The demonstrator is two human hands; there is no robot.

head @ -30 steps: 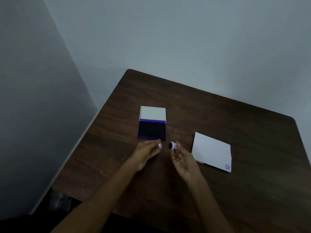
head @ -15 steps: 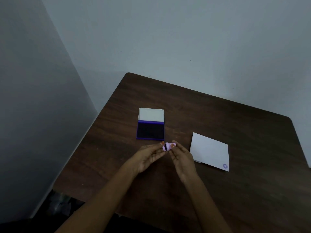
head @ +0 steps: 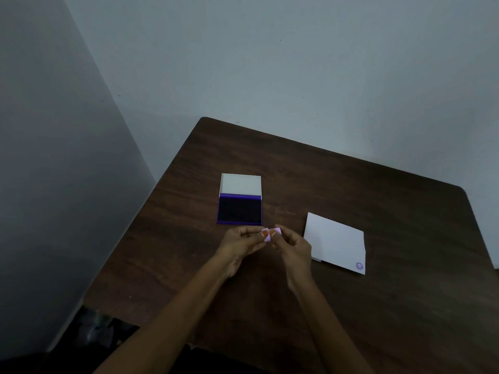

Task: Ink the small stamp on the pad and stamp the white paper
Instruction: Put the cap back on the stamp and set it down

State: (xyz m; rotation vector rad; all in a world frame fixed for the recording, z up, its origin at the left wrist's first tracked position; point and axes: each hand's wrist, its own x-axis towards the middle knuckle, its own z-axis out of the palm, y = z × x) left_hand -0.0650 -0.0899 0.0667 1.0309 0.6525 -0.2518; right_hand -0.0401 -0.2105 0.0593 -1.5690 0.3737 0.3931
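Note:
A small pale-purple stamp [head: 270, 235] is pinched between the fingertips of both hands just above the table. My left hand [head: 243, 244] grips its left part and my right hand [head: 293, 245] its right part; the two parts are pressed together and the dark face is hidden. The open ink pad [head: 239, 210], purple-framed with a dark pad and its white lid folded back, lies just beyond my hands. The white paper [head: 334, 240] lies to the right of my right hand, with one purple stamp mark [head: 359, 266] near its front right corner.
The dark brown wooden table [head: 378, 306] stands in a corner, with grey walls behind and to the left. Its left edge drops to a dim floor with something dark lying there [head: 100, 330].
One second ago the hands were apart, the left holding a small cap and the right the stamp with its dark face showing. They have come together and the two pieces now meet.

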